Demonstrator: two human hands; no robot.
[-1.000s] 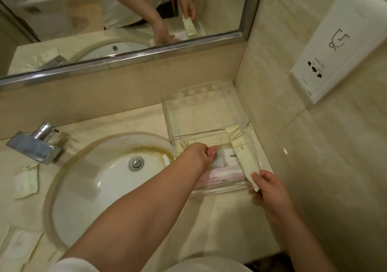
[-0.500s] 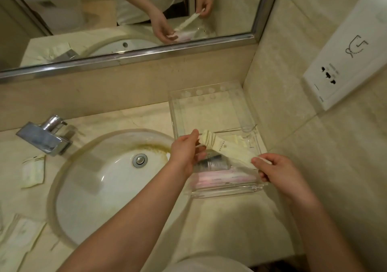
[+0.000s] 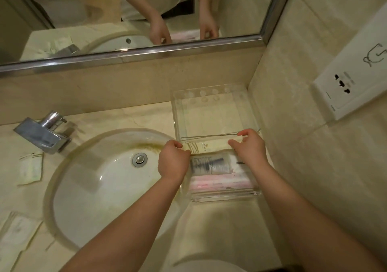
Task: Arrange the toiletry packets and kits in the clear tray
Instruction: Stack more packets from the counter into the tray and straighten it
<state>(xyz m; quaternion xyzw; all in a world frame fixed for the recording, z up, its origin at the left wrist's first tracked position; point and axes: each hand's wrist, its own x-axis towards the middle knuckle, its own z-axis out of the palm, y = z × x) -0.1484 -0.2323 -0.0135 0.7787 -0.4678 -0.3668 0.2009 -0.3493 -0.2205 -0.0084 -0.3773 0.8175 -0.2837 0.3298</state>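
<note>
Cream packet (image 3: 209, 146): your left hand (image 3: 172, 164) and right hand (image 3: 249, 149) pinch its ends, seating it in the clear tray (image 3: 226, 196); release next.

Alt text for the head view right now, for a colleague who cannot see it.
The left hand and right hand pinch the ends of a long cream packet, held crosswise over the clear tray's near compartment, beside a dark-printed packet and pink packets. Loose packets lie left of the sink.

Cream packet (image 3: 209, 146), earlier slanted in right hand (image 3: 248, 148), now lies level between both hands, left hand (image 3: 172, 163) gripping its other end.
</note>
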